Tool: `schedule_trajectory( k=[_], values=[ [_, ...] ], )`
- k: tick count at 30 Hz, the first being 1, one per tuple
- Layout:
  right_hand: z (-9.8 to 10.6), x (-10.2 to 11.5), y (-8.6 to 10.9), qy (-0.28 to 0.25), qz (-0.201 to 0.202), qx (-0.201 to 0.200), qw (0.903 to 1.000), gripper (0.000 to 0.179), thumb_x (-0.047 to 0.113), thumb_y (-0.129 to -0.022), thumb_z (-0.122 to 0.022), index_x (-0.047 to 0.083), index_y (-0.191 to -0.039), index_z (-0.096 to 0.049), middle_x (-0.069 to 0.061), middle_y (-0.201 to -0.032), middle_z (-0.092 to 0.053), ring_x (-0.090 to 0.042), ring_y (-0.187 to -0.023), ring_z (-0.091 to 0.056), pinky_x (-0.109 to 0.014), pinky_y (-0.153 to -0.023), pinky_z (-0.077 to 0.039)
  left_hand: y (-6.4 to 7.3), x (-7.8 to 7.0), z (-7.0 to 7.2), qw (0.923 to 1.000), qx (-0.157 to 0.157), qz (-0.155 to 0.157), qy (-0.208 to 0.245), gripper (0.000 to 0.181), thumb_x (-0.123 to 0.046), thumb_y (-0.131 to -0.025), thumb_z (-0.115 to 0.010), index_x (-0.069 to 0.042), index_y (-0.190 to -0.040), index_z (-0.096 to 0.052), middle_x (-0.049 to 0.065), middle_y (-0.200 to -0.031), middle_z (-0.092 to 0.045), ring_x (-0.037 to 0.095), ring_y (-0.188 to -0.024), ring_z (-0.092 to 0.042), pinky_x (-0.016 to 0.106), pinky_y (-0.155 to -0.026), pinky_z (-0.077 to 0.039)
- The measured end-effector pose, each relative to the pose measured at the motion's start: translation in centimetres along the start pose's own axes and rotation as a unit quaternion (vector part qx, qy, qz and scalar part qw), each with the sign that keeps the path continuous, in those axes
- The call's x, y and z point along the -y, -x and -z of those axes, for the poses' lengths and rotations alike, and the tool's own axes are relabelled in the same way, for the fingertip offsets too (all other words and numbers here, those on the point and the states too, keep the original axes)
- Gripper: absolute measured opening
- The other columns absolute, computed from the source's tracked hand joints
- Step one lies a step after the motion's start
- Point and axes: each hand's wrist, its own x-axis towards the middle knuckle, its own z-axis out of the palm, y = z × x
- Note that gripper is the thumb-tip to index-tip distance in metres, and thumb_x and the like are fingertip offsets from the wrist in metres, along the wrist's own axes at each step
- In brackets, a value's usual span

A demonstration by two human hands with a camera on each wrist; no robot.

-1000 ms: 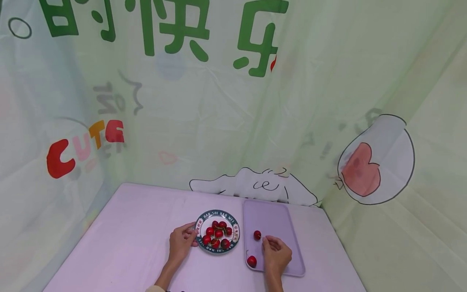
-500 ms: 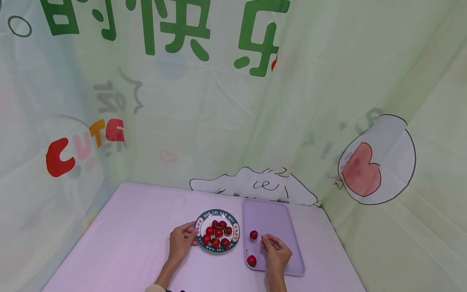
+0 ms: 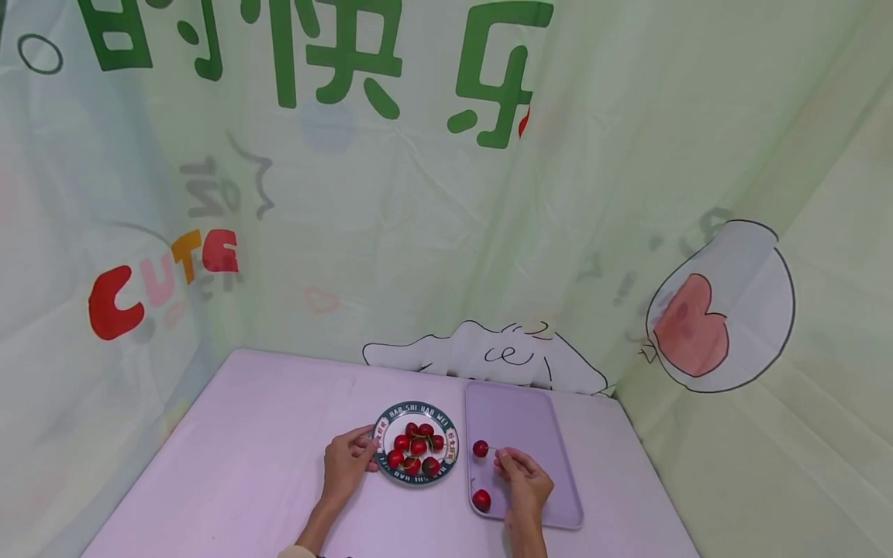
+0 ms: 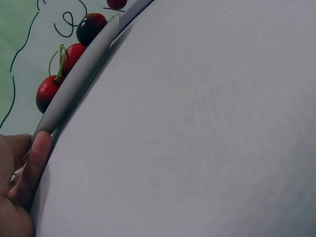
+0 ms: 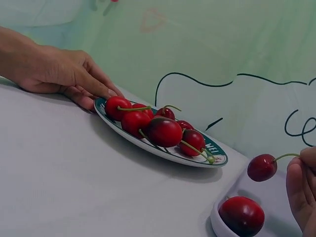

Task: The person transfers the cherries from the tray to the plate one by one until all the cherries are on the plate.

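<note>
A round plate (image 3: 380,457) with a dark green lettered rim carries several red cherries (image 3: 418,446), some with green stems. My left hand (image 3: 346,463) holds its left edge, as the right wrist view shows the same hand (image 5: 66,74) at the rim. Over the purple tray (image 3: 512,407), my right hand (image 3: 526,480) pinches a cherry (image 3: 480,449) by its stem. That cherry (image 5: 262,168) hangs above the tray surface in the right wrist view. Another cherry (image 3: 481,500) lies in the tray's near left corner.
The plate and tray stand side by side on a table with a pale cloth (image 3: 279,434). A printed curtain (image 3: 391,232) rises behind the table and along both sides.
My right hand and the pinched cherry have shifted slightly left over the tray, toward the plate. The left hand and the plate have stayed where they were.
</note>
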Motion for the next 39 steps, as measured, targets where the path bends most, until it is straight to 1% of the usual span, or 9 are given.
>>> schedule_trajectory(
  k=[5, 12, 19, 23, 25, 28, 32, 39],
  values=[
    [-0.2, 0.5, 0.5, -0.003, -0.010, 0.013, 0.9999, 0.006, -0.005, -0.096, -0.078, -0.008, -0.101, -0.079, 0.000, -0.078, -0.080, -0.008, -0.068, -0.077, -0.022, -0.067, -0.066, -0.1, 0.3, -0.2, 1.0000, 0.000, 0.005, -0.007, 0.038, -0.010, -0.104, -0.075, 0.000, -0.140, -0.072, 0.009, -0.091, -0.075, 0.013, -0.059, -0.073, 0.013, -0.063, -0.059],
    [-0.5, 0.5, 0.7, -0.013, -0.012, 0.034, 0.9993, 0.006, -0.008, -0.098, -0.074, -0.010, -0.103, -0.077, -0.001, -0.079, -0.081, -0.010, -0.070, -0.077, -0.023, -0.068, -0.067, -0.2, 0.3, -0.1, 1.0000, -0.002, -0.003, -0.001, 0.038, -0.007, -0.103, -0.075, 0.001, -0.140, -0.072, 0.010, -0.090, -0.076, 0.014, -0.058, -0.073, 0.014, -0.062, -0.059],
    [-0.6, 0.0, 0.6, -0.012, -0.025, 0.038, 0.9989, 0.006, -0.006, -0.099, -0.074, -0.004, -0.100, -0.080, 0.000, -0.080, -0.081, -0.010, -0.071, -0.077, -0.024, -0.070, -0.067, -0.3, 0.7, -0.2, 1.0000, -0.006, 0.001, -0.007, 0.038, -0.012, -0.104, -0.075, -0.001, -0.140, -0.072, 0.008, -0.091, -0.075, 0.010, -0.059, -0.072, 0.014, -0.064, -0.059],
    [-0.9, 0.2, 0.9, -0.004, -0.027, 0.039, 0.9989, 0.007, -0.004, -0.100, -0.074, -0.002, -0.100, -0.080, 0.000, -0.080, -0.081, -0.010, -0.073, -0.078, -0.024, -0.071, -0.067, -0.3, 0.8, -0.2, 1.0000, -0.007, 0.005, -0.005, 0.038, -0.012, -0.103, -0.076, -0.002, -0.140, -0.073, 0.009, -0.093, -0.074, 0.011, -0.059, -0.072, 0.014, -0.064, -0.059],
    [-1.1, 0.2, 1.0, 0.000, -0.029, 0.038, 0.9989, 0.009, -0.003, -0.101, -0.074, 0.001, -0.098, -0.081, 0.001, -0.080, -0.081, -0.010, -0.073, -0.078, -0.024, -0.071, -0.067, -0.3, 0.7, -0.2, 1.0000, -0.006, 0.005, -0.004, 0.038, -0.012, -0.104, -0.076, -0.002, -0.140, -0.073, 0.009, -0.093, -0.074, 0.011, -0.059, -0.073, 0.014, -0.064, -0.060],
    [-1.3, 0.4, 1.2, 0.001, -0.031, 0.038, 0.9988, 0.007, -0.003, -0.101, -0.074, 0.001, -0.099, -0.080, 0.001, -0.080, -0.081, -0.010, -0.073, -0.078, -0.023, -0.071, -0.067, -0.3, 0.7, -0.2, 1.0000, -0.006, 0.002, -0.005, 0.037, -0.012, -0.104, -0.075, -0.002, -0.140, -0.073, 0.009, -0.093, -0.075, 0.011, -0.059, -0.073, 0.014, -0.064, -0.060],
    [-1.7, 0.9, 1.7, 0.006, -0.033, 0.042, 0.9986, 0.006, -0.002, -0.100, -0.075, -0.004, -0.103, -0.080, 0.000, -0.082, -0.081, -0.011, -0.074, -0.078, -0.023, -0.071, -0.067, -0.3, 0.7, -0.2, 0.9999, -0.006, -0.003, -0.007, 0.037, -0.011, -0.104, -0.075, -0.001, -0.140, -0.072, 0.010, -0.093, -0.075, 0.011, -0.059, -0.073, 0.014, -0.064, -0.060],
    [-2.1, 1.1, 2.1, 0.016, -0.042, 0.052, 0.9977, 0.006, 0.000, -0.101, -0.075, 0.002, -0.101, -0.080, -0.001, -0.087, -0.083, -0.012, -0.077, -0.079, -0.023, -0.073, -0.067, -0.2, 0.8, -0.2, 0.9999, -0.006, -0.004, -0.010, 0.037, -0.010, -0.103, -0.075, 0.000, -0.139, -0.072, 0.010, -0.093, -0.076, 0.010, -0.058, -0.072, 0.015, -0.064, -0.060]
  ],
)
